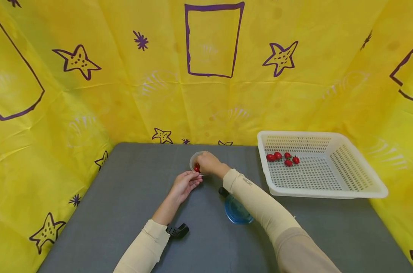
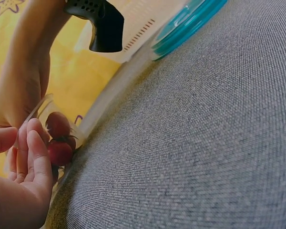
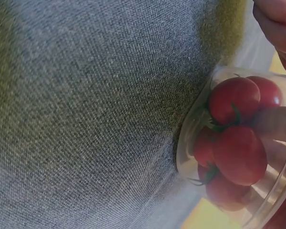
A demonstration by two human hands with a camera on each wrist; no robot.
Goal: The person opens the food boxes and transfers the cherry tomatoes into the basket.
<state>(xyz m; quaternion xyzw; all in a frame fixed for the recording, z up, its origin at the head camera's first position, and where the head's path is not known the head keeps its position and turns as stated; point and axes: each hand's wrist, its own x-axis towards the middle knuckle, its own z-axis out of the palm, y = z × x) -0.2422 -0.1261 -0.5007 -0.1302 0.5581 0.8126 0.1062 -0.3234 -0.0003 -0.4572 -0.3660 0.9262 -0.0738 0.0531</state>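
A clear plastic container (image 1: 193, 160) stands near the table's far edge, with several small red tomatoes (image 3: 240, 155) with green stems inside it. My left hand (image 1: 184, 186) pinches the container's near rim between thumb and fingers; the left wrist view has this hand (image 2: 26, 176) close in front of the tomatoes (image 2: 59, 152). From the right, my right hand (image 1: 209, 163) reaches over the rim, its fingers (image 3: 276, 123) down inside among the tomatoes. I cannot tell whether they grip one.
A white perforated basket (image 1: 329, 192) at the right holds several more red tomatoes (image 1: 288, 163). On the grey table (image 1: 131, 182), a blue lid (image 1: 237, 212) lies partly under my right forearm. Black devices are strapped to both wrists. Yellow patterned cloth (image 1: 206, 102) walls the table.
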